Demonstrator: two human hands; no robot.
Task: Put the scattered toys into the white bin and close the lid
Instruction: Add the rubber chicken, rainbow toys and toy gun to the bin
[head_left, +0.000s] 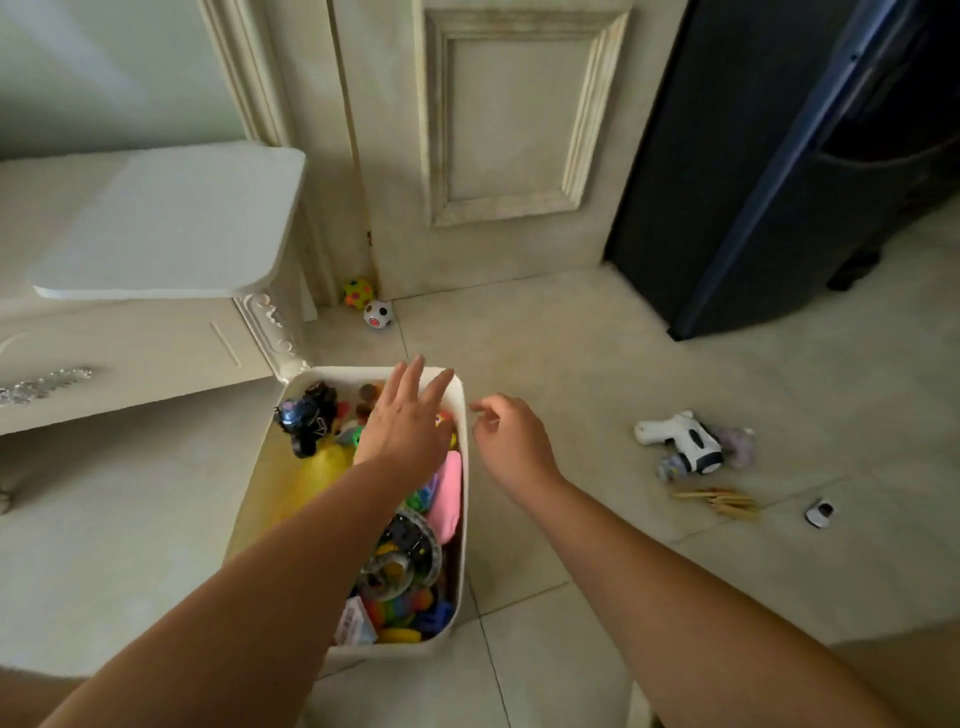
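The white bin stands on the floor below me, filled with several colourful toys, among them a black toy car and a pink soft piece. My left hand hovers flat over the bin's far end, fingers spread, holding nothing. My right hand hangs just right of the bin's rim, fingers loosely curled and empty. On the floor lie a white toy gun, a purple soft toy, wooden sticks, a small white piece, a spotted yellow ball and a white ball.
A white slab that may be the bin's lid rests on the cream cabinet at the left. A cream door is ahead. A dark appliance stands at the right on the tiled floor.
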